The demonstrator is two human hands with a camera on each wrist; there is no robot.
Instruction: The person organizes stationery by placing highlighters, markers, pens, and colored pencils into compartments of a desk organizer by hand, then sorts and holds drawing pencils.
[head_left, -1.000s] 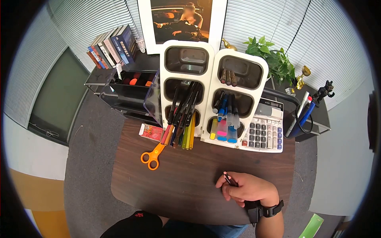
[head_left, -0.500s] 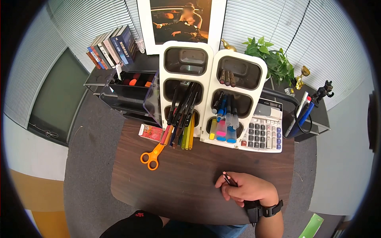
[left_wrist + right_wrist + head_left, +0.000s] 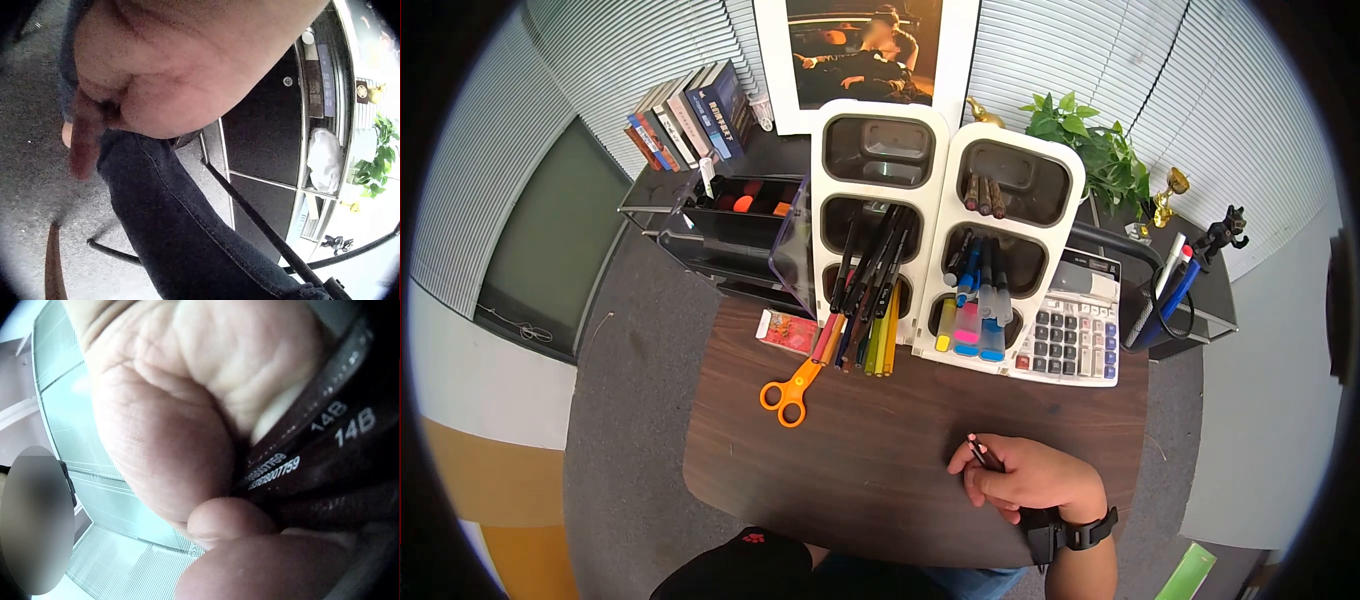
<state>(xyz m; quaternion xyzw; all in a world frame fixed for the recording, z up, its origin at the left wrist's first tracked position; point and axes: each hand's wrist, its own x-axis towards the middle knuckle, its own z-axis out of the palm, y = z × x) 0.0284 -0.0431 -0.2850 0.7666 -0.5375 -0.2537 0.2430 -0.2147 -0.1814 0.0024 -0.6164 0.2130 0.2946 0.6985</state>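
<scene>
My right hand (image 3: 1035, 475) rests over the front right of the brown table, gripping a few dark pencils (image 3: 986, 456). Pale wooden tips poke out past the thumb and index finger. From the right wrist, white "14B" print shows on the dark barrels of the pencils (image 3: 353, 431), which lie between palm and fingers. Out of the head view, my left hand (image 3: 181, 69) hangs loosely beside a leg in dark jeans (image 3: 169, 206), its fingers partly hidden. Orange scissors (image 3: 788, 398) lie left of centre on the table (image 3: 870, 450).
Two white organizers (image 3: 935, 235) stand at the back, holding black pens, coloured pencils, highlighters and markers. Right of them lies a calculator (image 3: 1065, 335), with a mesh pen cup (image 3: 1145, 325) beyond. A black drawer box (image 3: 735, 245) and a red-patterned packet (image 3: 787, 330) are on the left.
The head view has shifted slightly, so the scene sits a little further right. My right hand keeps its grip on the pencils in the same spot.
</scene>
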